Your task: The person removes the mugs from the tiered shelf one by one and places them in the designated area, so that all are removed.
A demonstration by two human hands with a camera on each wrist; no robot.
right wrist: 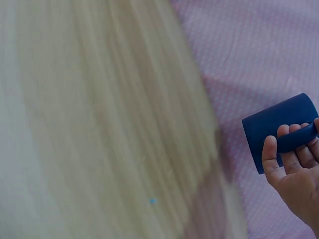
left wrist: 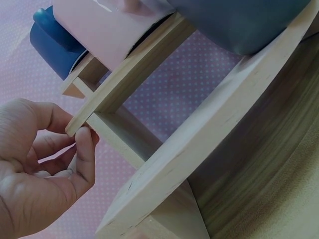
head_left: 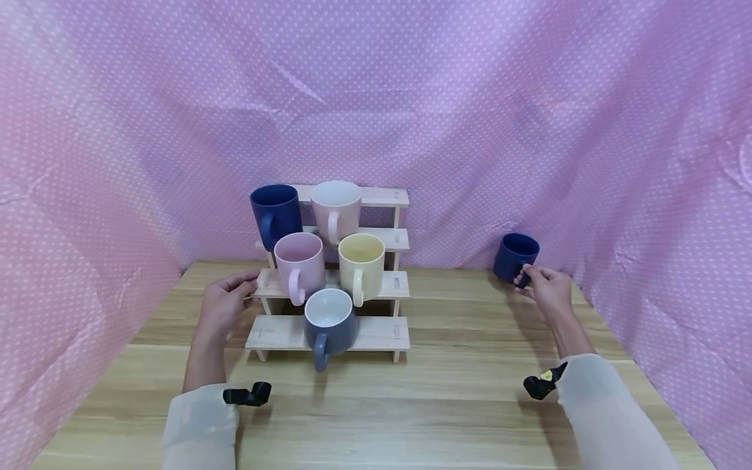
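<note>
A pale wooden stepped rack [head_left: 376, 333] stands left of the middle of the table, with mugs on its steps. My left hand [head_left: 225, 302] pinches the left end of its second step from the bottom between thumb and fingers, as the left wrist view [left wrist: 50, 164] confirms. Over at the far right, my right hand [head_left: 549, 289] grips a dark blue mug [head_left: 510, 260] by its handle. In the right wrist view the fingers pass through the handle of this mug [right wrist: 269, 124], and it appears raised off the table.
On the rack are another blue mug [head_left: 276, 212], a pale pink mug [head_left: 335, 209], a pink mug [head_left: 301, 264], a yellow mug [head_left: 362, 264] and a grey mug [head_left: 337, 333]. A pink dotted cloth [head_left: 446, 130] hangs behind and beside the wooden table [head_left: 446, 391].
</note>
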